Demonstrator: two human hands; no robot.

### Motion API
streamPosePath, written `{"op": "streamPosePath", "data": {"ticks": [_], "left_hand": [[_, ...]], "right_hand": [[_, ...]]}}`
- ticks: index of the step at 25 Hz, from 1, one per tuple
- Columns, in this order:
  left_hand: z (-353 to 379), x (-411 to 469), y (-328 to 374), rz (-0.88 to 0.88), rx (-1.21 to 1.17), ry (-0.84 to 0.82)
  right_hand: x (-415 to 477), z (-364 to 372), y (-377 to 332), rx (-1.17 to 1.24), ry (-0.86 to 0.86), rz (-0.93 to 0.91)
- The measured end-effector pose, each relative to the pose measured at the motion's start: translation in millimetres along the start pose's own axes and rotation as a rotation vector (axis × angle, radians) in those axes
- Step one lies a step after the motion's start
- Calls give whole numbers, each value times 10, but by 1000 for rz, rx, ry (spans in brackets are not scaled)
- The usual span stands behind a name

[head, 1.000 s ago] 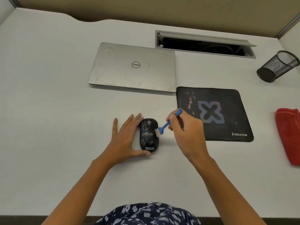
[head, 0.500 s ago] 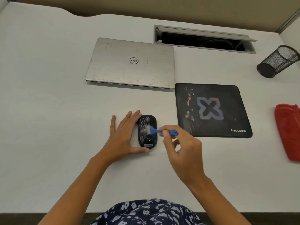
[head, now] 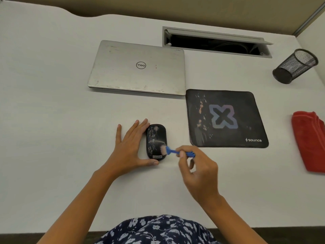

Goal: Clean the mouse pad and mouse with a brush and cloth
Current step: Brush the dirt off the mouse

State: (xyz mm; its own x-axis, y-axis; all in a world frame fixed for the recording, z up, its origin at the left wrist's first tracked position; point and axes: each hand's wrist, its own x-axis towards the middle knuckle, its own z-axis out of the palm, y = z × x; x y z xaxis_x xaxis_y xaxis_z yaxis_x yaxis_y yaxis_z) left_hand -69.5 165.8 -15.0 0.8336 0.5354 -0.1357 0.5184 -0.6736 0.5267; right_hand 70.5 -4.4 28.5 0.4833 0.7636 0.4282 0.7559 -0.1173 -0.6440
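The step in hand appears to be brushing the black oval computer mouse point(head: 156, 138), which lies near the middle of the white table point(head: 52, 120), left of the black square fabric mouse pad point(head: 226, 118). The left hand point(head: 131, 149) braces it, fingers straight along its left side and thumb at its near end; the right hand point(head: 198, 170) pinches the small blue plastic brush point(head: 173, 151), bristles on the mouse's near right. The next move likely calls for light outward strokes without shifting the mouse.

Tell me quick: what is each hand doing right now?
Left hand: open, fingers straight beside the mouse, thumb at its near end.
Right hand: closed, pinching the blue brush, bristles on the mouse.
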Motion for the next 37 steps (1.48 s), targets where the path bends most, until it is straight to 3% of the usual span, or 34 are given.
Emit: {"op": "streamPosePath", "data": {"ticks": [2, 7, 11, 15, 19, 23, 27, 31, 34, 37], "left_hand": [[-7, -4, 2, 1, -3, 0], [-1, 4, 2, 0, 15, 3], [-3, -5, 8, -3, -6, 10], [-4, 1, 7, -2, 1, 15], [-7, -9, 13, -4, -11, 16], [-5, 1, 10, -5, 12, 9], [-6, -8, 17, -4, -8, 21], [0, 3, 16, -2, 5, 22], [2, 6, 14, -6, -4, 16], [4, 12, 7, -9, 7, 8]], "right_hand": [[5, -38, 58, 9, 92, 59], [-62, -7, 48, 170, -64, 10], [-57, -50, 162, 48, 143, 80], [-80, 1, 75, 112, 16, 4], [34, 7, 80, 94, 180, 174], [153, 17, -15, 169, -45, 150], [280, -23, 33, -81, 66, 171], [353, 18, -120, 106, -124, 129], [414, -15, -38, 14, -35, 218], [432, -50, -22, 177, -45, 310]]}}
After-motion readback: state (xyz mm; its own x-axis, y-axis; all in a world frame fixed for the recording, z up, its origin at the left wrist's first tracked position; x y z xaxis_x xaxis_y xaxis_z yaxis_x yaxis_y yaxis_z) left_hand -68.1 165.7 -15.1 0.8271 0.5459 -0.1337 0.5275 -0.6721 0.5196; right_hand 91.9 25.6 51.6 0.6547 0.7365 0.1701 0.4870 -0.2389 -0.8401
